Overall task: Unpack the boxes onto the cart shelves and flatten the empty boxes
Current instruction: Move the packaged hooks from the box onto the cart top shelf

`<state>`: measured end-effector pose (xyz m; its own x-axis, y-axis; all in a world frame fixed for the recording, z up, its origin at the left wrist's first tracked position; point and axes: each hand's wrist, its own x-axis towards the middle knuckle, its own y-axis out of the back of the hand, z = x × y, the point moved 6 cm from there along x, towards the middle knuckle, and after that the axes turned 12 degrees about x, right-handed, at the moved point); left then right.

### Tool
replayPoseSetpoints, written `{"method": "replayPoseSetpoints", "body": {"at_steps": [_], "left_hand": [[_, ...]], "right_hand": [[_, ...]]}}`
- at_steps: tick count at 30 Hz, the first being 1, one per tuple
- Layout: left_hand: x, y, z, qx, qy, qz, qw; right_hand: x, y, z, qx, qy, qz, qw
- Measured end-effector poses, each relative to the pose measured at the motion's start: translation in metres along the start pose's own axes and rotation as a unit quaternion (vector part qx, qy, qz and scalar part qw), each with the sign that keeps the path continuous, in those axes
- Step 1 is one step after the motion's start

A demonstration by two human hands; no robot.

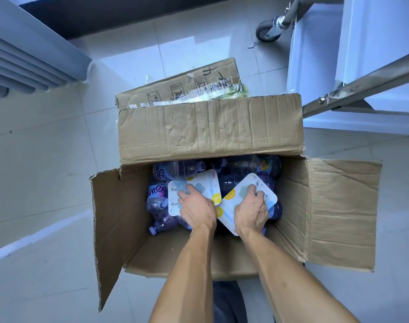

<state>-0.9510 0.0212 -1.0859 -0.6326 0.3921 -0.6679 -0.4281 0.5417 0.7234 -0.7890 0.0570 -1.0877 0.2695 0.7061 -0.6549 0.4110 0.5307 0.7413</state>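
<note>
An open cardboard box (208, 131) stands on the floor with its flaps spread. Inside lie several purple plastic bottles (173, 170) and two flat white packs with yellow and blue marks. My left hand (195, 209) grips the left white pack (203, 183), fingers curled over its face. My right hand (251, 210) grips the right white pack (242, 193), which lies tilted and overlaps the left one. Both forearms reach down into the box.
A second, smaller cardboard box (178, 86) with printed symbols lies behind the open one. The metal cart (362, 87) with a caster wheel (267, 30) stands at the upper right. A ribbed white unit (24, 54) sits at upper left. Pale floor tiles surround the box.
</note>
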Motion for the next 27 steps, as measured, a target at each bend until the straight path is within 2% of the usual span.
{"method": "replayPoseSetpoints", "body": {"at_steps": [3, 5, 8, 12, 15, 18, 20, 23, 27], "left_hand": [[0.009, -0.010, 0.000, 0.109, -0.057, -0.018, 0.992], [0.009, -0.017, -0.002, 0.128, -0.079, -0.025, 0.988], [0.009, -0.016, -0.004, 0.084, -0.051, -0.021, 0.995], [0.019, -0.014, 0.000, 0.017, 0.009, -0.051, 0.999], [0.025, -0.011, 0.000, -0.037, 0.062, -0.047, 0.996], [0.021, -0.015, 0.009, -0.028, 0.059, -0.038, 0.997], [0.017, -0.020, 0.022, 0.037, -0.015, -0.030, 0.999], [0.011, -0.023, 0.034, 0.140, -0.114, -0.012, 0.983], [0.014, -0.020, 0.034, 0.219, -0.145, 0.014, 0.965]], "right_hand": [[0.013, 0.003, 0.005, -0.049, -0.004, -0.009, 0.999], [0.014, 0.003, 0.007, -0.055, -0.011, -0.016, 0.998], [0.010, 0.000, 0.008, 0.006, -0.042, -0.003, 0.999], [0.010, 0.002, 0.015, 0.154, -0.201, 0.028, 0.967], [0.013, 0.004, 0.016, 0.163, -0.247, 0.029, 0.955], [0.012, 0.002, 0.013, 0.133, -0.235, -0.010, 0.963], [0.012, 0.000, 0.014, 0.112, -0.217, -0.034, 0.969], [0.014, 0.003, 0.017, 0.062, -0.188, -0.044, 0.979], [0.020, 0.006, 0.010, -0.004, -0.118, -0.043, 0.992]]}}
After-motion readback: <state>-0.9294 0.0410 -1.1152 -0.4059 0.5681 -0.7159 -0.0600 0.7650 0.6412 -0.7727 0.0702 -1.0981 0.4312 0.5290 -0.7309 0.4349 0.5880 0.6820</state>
